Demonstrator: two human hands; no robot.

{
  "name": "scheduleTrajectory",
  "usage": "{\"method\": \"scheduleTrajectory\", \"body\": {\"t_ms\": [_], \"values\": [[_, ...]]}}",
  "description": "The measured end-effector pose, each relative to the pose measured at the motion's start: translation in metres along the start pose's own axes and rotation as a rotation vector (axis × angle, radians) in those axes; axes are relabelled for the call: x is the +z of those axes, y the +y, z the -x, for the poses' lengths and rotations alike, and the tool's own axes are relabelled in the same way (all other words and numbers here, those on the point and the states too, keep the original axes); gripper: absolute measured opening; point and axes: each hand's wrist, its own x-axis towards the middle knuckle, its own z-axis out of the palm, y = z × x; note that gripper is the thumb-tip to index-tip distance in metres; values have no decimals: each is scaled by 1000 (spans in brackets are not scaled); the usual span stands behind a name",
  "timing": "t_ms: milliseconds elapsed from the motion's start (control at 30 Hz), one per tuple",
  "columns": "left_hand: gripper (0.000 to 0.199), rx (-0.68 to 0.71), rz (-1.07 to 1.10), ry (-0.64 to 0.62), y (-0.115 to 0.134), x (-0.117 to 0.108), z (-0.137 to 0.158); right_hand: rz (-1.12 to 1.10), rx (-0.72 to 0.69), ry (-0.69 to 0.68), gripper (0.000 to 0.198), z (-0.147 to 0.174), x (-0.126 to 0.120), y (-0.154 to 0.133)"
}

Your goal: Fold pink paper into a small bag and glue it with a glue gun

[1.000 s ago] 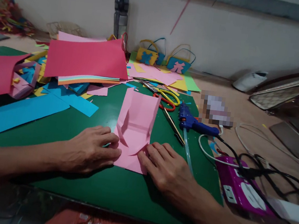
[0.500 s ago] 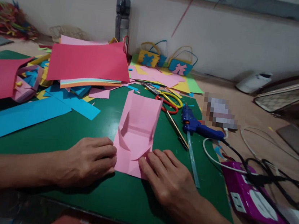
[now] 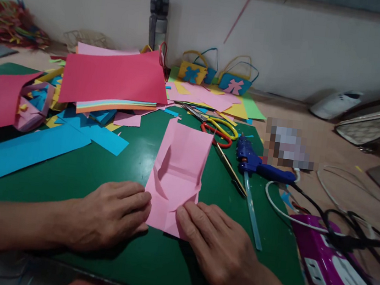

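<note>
A creased pink paper (image 3: 184,155) lies before me on the green board (image 3: 128,162), its long sides partly folded up. My left hand (image 3: 116,216) is closed at its near left edge, fingertips pressed together on the paper. On the near right corner, my right hand (image 3: 214,242) is closed too, its fingers bent over the edge and the thumb hidden beneath. Beyond the paper lie scissors with red and yellow handles (image 3: 223,135). A blue glue gun (image 3: 259,165) with a clear glue stick (image 3: 253,210) rests to the right.
Stacked coloured sheets (image 3: 115,78) and blue strips (image 3: 29,150) lie left. Small paper bags (image 3: 233,83) stand at the back. A purple power strip (image 3: 336,271) with tangled cables (image 3: 348,236) sits right. Tweezers (image 3: 231,168) lie near the glue gun.
The view has shifted slightly, so things on the right appear farther right. Both hands keep hold of the pink paper's near end, which sits a little lower and more tilted in view.
</note>
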Motion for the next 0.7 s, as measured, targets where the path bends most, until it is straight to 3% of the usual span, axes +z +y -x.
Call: {"method": "scheduleTrajectory", "body": {"t_ms": [200, 367, 700], "values": [[19, -37, -16, -75, 2, -2, -5, 41, 36, 88, 36, -10, 5, -1], [27, -157, -139, -20, 3, 5, -1, 59, 188, 66, 25, -22, 16, -6], [15, -47, -157, 139, 4, 4, 4, 41, 182, -30, 35, -32, 24, -20]]}}
